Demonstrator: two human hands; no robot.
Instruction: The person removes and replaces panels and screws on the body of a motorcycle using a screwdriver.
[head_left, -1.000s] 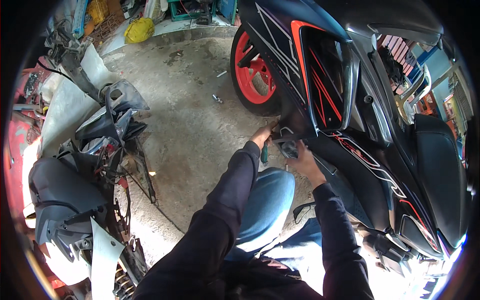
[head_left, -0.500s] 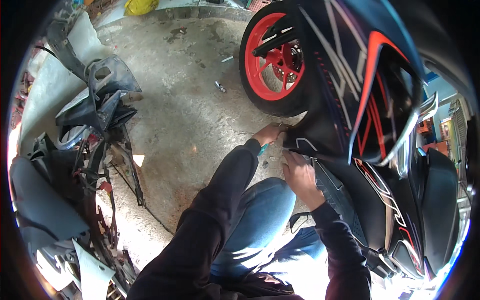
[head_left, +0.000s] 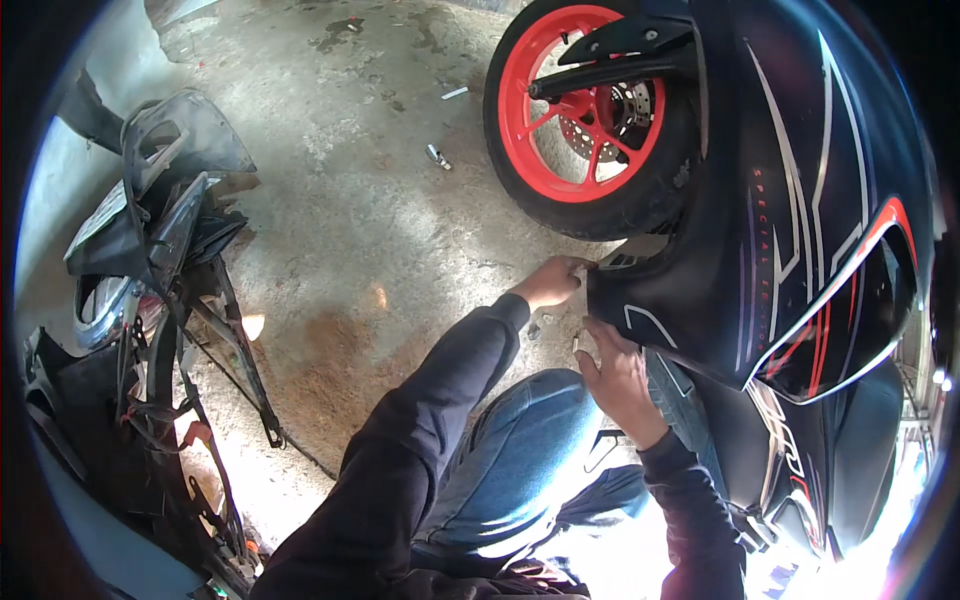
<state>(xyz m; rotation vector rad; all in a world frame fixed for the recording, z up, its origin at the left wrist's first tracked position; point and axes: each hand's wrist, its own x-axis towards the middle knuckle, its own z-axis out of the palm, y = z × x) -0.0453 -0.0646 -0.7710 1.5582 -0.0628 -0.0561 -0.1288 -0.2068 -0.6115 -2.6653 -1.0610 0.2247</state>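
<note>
A dark motor scooter with silver and red stripes fills the right side, and its lower front fairing (head_left: 655,290) is between my hands. My left hand (head_left: 553,282) is closed at the fairing's front corner, fingertips pressed together against the edge. Whatever those fingers hold, if anything, is hidden. Lower down, my right hand (head_left: 622,385) rests its fingertips on the bottom edge of the same fairing, with the thumb held apart and the fingers loosely bent. Just ahead of the fairing stands the front wheel (head_left: 515,150) with its red rim and black tyre.
On the left lies a heap of removed black scooter panels and frame parts (head_left: 160,260), with a cable trailing over the concrete floor (head_left: 330,150). A small metallic piece (head_left: 437,157) and a white stick (head_left: 455,93) lie on the floor. My bent knee (head_left: 540,410) is below my hands.
The view has shifted, so more of the wheel and fairing shows. A teal object under my left hand is no longer visible. My right thumb has spread away from its fingers.
</note>
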